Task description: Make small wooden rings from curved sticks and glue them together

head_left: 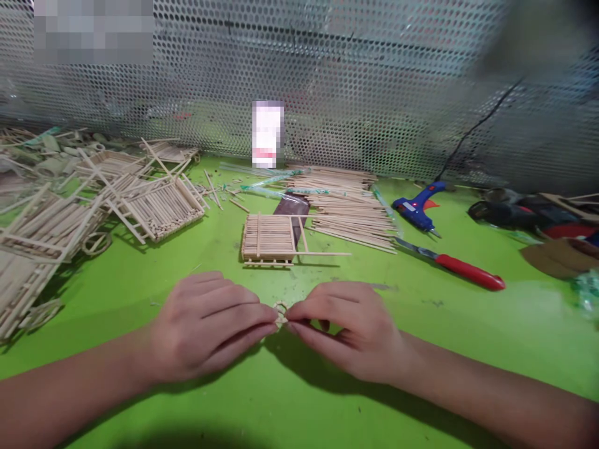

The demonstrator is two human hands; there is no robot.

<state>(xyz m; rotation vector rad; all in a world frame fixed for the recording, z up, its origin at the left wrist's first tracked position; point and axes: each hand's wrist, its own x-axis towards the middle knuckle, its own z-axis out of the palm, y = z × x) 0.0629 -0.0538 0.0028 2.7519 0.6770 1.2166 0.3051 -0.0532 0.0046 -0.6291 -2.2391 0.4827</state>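
Observation:
Pinched between my two hands is a small, pale wooden ring (281,306), much like a little cart wheel; fingertips hide most of it. My left hand (210,327) grips its left side with thumb and forefinger. From the right, the thumb and forefinger of my right hand (349,327) close on its other edge. Just beyond the hands lies a small cart model (275,237) made of thin sticks, its shafts pointing right. One end of it rests over a dark brown block (299,202).
A bundle of thin sticks (346,209) lies behind the cart. To its right are a blue glue gun (418,209) and a red-handled knife (470,271). Several finished carts (168,209) are piled at left. A perforated metal screen (327,81) borders the green table (234,411).

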